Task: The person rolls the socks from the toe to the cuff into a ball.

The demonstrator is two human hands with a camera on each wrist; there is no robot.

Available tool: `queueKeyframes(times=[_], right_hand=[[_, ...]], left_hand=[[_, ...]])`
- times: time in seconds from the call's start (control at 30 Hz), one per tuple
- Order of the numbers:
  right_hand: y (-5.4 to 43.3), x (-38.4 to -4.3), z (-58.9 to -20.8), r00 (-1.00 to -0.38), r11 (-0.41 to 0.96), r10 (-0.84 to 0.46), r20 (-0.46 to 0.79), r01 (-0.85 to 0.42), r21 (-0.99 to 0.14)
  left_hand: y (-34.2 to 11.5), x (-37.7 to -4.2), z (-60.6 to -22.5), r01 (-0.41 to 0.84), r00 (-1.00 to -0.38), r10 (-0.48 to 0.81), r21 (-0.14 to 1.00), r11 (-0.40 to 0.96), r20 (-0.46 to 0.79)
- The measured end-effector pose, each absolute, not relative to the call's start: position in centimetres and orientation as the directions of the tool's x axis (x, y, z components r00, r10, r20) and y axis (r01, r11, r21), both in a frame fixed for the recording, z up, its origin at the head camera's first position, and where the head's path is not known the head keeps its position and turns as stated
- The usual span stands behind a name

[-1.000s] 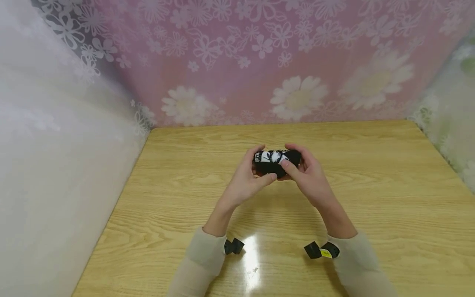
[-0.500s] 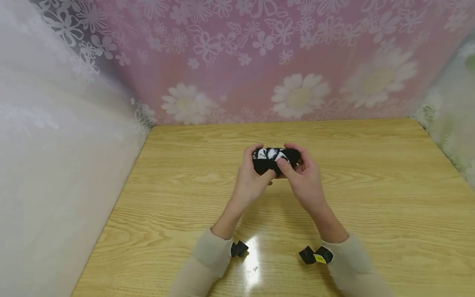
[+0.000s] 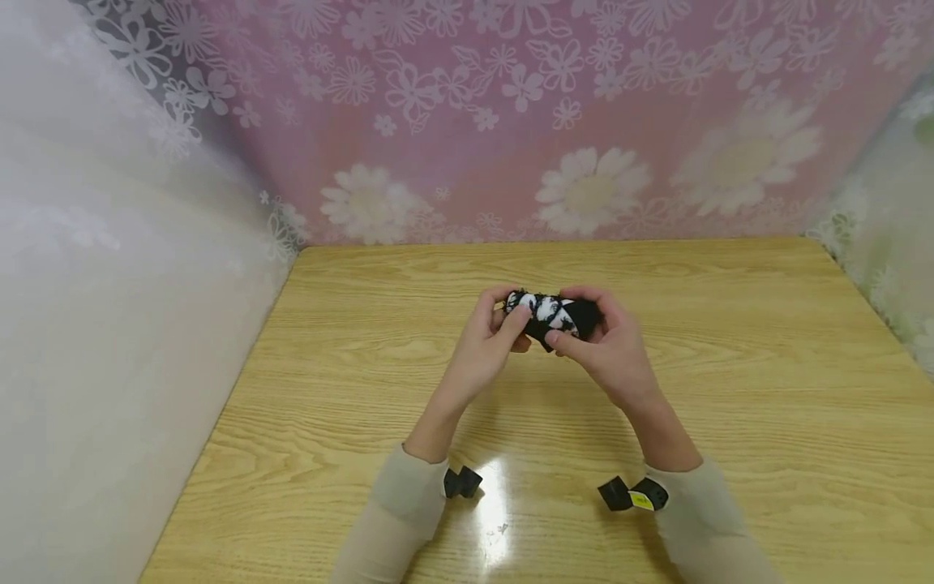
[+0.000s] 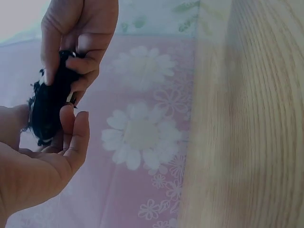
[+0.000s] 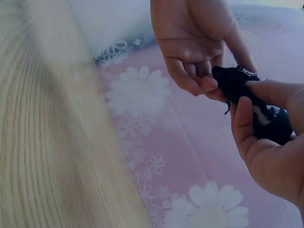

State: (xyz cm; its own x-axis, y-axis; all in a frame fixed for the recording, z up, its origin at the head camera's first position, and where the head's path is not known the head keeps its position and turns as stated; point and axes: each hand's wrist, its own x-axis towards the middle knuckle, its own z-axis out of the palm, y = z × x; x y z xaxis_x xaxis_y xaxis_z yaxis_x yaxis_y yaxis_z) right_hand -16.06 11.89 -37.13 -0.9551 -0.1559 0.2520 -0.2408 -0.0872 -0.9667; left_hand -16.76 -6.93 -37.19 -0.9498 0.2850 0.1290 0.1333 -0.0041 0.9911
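A rolled-up black-and-white sock (image 3: 549, 307), its white patterned side edged with loose black threads, is held above the table between both hands. My left hand (image 3: 481, 349) grips its left end, the thumb on the white pattern. At the right end my right hand (image 3: 620, 357) grips the dark part, thumb pressing the near side. From the left wrist, the sock (image 4: 50, 107) appears mostly dark, with the fingers of both hands curled around it. In the right wrist view, the right hand (image 5: 270, 164) pinches the sock (image 5: 278, 126), partly hiding it.
The wood-grain table (image 3: 328, 389) lies under the hands. A pink floral backdrop (image 3: 452, 162) stands along its far edge, with pale panels at left and right. Small black wrist cameras (image 3: 463, 483) stick out from the sleeves.
The left thumb has moved up from the sock's lower edge onto its white pattern. The right thumb has slid lower, and the sock has turned, showing more of its patterned side.
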Motion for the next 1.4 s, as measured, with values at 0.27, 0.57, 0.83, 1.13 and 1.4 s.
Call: queueKeyframes(times=[0.27,0.57,0.83,1.13,1.4], right_hand=[[12.6,-16.4,-37.1,-0.948,0.107,-0.237,0.212,-0.242,-0.964],[13.2,-16.5,-37.2,-0.960,0.103,-0.250,0.123,-0.153,-0.983],[13.9,-16.9,-39.1,-0.970,0.184,-0.242,-0.020,-0.025,-0.983],[14.6,-18.8,-40.6,-0.970,0.246,-0.222,-0.100,0.043,-0.968],[15.1,-20.0,-42.4,-0.971,0.333,-0.191,-0.146,0.076,-0.940]], left_hand=[[-7.8,-17.2,-36.7,0.136,-0.930,0.352,0.990,0.049,0.110],[-7.9,-17.4,-37.5,0.073,-0.942,0.328,0.997,0.018,0.063],[-8.1,-18.1,-39.5,0.037,-0.952,0.306,0.979,0.202,-0.028],[-7.7,-20.4,-41.0,0.006,-0.952,0.280,0.908,0.418,-0.122],[-6.8,-21.8,-41.7,-0.019,-0.953,0.251,0.856,0.517,-0.173]])
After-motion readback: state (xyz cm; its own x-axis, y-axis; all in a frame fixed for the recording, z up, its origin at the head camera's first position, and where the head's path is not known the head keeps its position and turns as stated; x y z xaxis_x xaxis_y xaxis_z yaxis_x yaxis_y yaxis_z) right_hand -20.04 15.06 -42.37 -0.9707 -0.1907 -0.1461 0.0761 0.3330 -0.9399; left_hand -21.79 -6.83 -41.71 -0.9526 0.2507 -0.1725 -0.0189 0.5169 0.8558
